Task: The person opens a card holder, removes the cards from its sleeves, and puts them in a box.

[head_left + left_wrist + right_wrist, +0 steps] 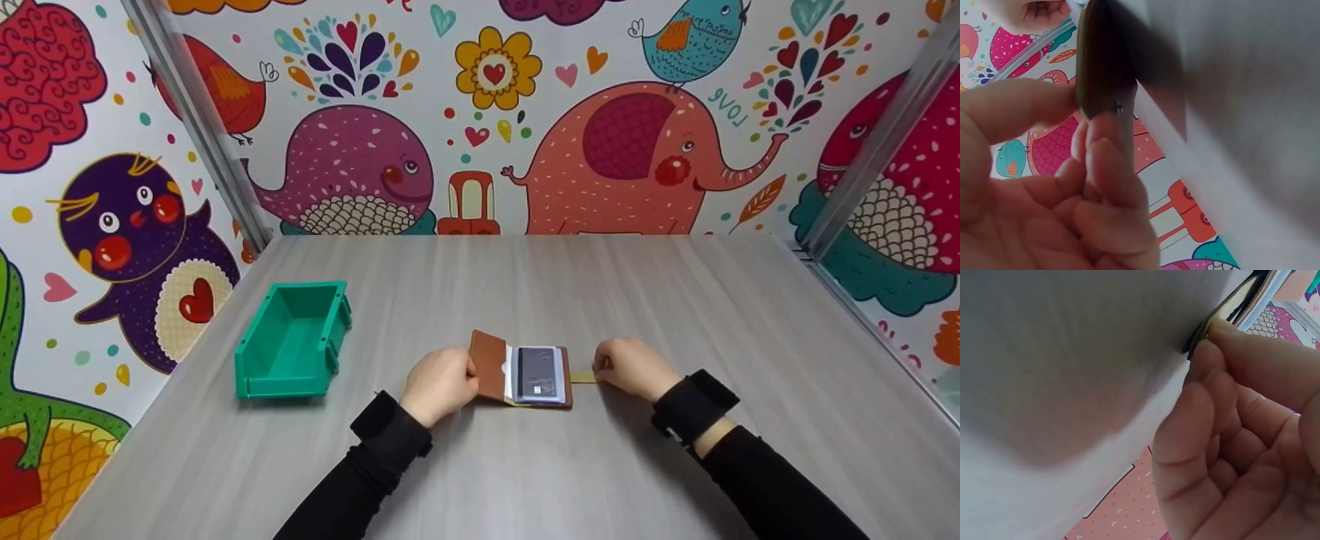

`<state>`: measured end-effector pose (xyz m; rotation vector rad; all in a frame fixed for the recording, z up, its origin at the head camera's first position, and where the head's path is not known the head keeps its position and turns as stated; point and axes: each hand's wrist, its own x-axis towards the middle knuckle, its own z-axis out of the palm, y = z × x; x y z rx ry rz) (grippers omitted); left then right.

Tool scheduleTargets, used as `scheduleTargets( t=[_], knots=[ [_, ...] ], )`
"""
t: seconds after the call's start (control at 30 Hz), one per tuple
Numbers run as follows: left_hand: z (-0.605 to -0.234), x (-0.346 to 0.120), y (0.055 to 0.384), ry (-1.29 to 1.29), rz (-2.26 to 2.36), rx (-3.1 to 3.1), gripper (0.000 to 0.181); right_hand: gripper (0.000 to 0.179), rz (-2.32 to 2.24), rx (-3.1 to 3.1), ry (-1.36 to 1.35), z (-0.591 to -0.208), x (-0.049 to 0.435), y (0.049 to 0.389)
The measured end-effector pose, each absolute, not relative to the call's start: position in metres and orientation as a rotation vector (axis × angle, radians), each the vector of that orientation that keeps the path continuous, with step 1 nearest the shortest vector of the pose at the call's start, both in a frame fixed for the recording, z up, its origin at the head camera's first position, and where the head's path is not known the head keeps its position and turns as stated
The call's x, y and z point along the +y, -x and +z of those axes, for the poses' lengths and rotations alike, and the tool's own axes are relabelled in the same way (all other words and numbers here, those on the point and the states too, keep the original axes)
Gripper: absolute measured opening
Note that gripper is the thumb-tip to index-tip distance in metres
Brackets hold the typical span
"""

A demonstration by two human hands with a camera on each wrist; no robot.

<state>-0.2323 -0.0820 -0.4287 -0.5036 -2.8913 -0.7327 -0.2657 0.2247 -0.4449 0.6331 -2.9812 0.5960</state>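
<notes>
A brown card holder (491, 365) lies spread at the middle of the table, its left cover tilted up. Inside it a dark card (537, 373) shows in a clear sleeve. My left hand (441, 384) pinches the left cover at its outer edge; in the left wrist view that cover (1103, 62) sits between thumb and fingers. On the other side, my right hand (636, 366) pinches the end of a yellowish strap (582, 377) that sticks out from the right cover. The right wrist view shows thumb and forefinger meeting on this strap (1224, 312).
A green plastic bin (289, 345) stands on the table to the left of my left hand. Behind the grey table (465, 292) rises a wall (480, 157) printed with cartoon animals. Metal posts (202, 127) stand at the back corners.
</notes>
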Motion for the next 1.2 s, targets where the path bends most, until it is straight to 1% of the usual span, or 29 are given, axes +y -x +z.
scheduleTargets(
  t=[0.1, 0.27, 0.37, 0.67, 0.83, 0.93, 1.07, 1.2],
  knots=[
    [-0.431, -0.083, 0.232, 0.506, -0.705, -2.919, 0.005, 0.008, 0.599, -2.993, -0.624, -0.445, 0.225, 0.266],
    [-0.433, -0.083, 0.233, 0.544, -0.671, -2.922, 0.035, 0.011, 0.615, -2.977, -0.664, -0.444, 0.226, 0.266],
    [-0.435, -0.083, 0.234, 0.555, -0.652, -2.914, 0.045, 0.011, 0.616, -2.964, -0.685, -0.443, 0.226, 0.265],
    [-0.44, -0.082, 0.238, 0.535, -0.566, -2.934, 0.041, 0.01, 0.615, -2.971, -0.675, -0.444, 0.227, 0.265],
    [-0.442, -0.081, 0.238, 0.534, -0.533, -2.952, 0.024, 0.008, 0.608, -2.973, -0.672, -0.445, 0.226, 0.266],
    [-0.441, -0.08, 0.237, 0.531, -0.511, -2.961, 0.019, 0.007, 0.602, -2.964, -0.679, -0.446, 0.226, 0.266],
    [-0.44, -0.078, 0.238, 0.534, -0.488, -2.965, 0.021, 0.008, 0.601, -2.953, -0.682, -0.446, 0.227, 0.267],
    [-0.442, -0.076, 0.238, 0.576, -0.528, -2.956, 0.033, 0.006, 0.598, -2.95, -0.682, -0.446, 0.227, 0.267]
  ],
)
